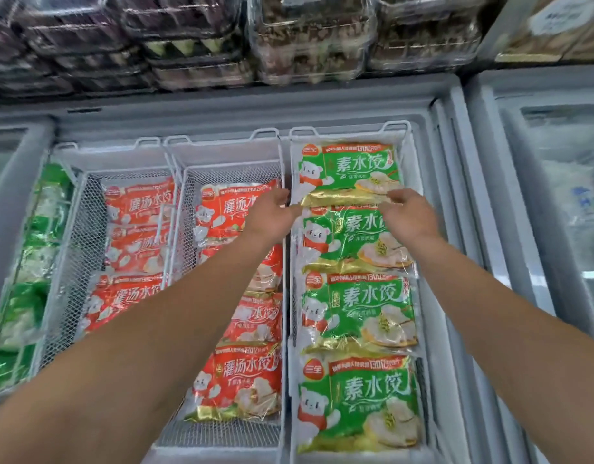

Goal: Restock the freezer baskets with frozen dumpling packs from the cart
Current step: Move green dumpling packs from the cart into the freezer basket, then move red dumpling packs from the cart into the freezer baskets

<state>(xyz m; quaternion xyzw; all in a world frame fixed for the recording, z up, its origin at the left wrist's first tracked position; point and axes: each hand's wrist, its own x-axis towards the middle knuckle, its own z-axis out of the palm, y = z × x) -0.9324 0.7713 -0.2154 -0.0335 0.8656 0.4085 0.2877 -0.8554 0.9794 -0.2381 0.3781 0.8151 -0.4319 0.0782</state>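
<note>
- both arms are reaching out over the open chest freezer [456, 105], hands sitting around the middle of the frame, slightly right.
- left hand [272, 217] is hovering at the left edge of the top green dumpling pack [349, 169], fingers loosely curled toward its gold bottom seam. can't really tell if it's pinching the pack or just touching it.
- right hand [411, 216] is doing the same at the right end of that seam, fingertips on or just over the wrapper, grip not clear either.
- that pack is lying flat at the far end of the right wire basket [406, 128], first in a row of four green packs overlapping down toward the bottom of the frame.
- middle basket [222, 142] is holding red dumpling packs [245, 380], and so is the left basket [111, 149].
- more green bags [28, 229] are showing at the far left edge.
- clear plastic trays [309, 38] are stacking up along the top of the frame, blurry.
</note>
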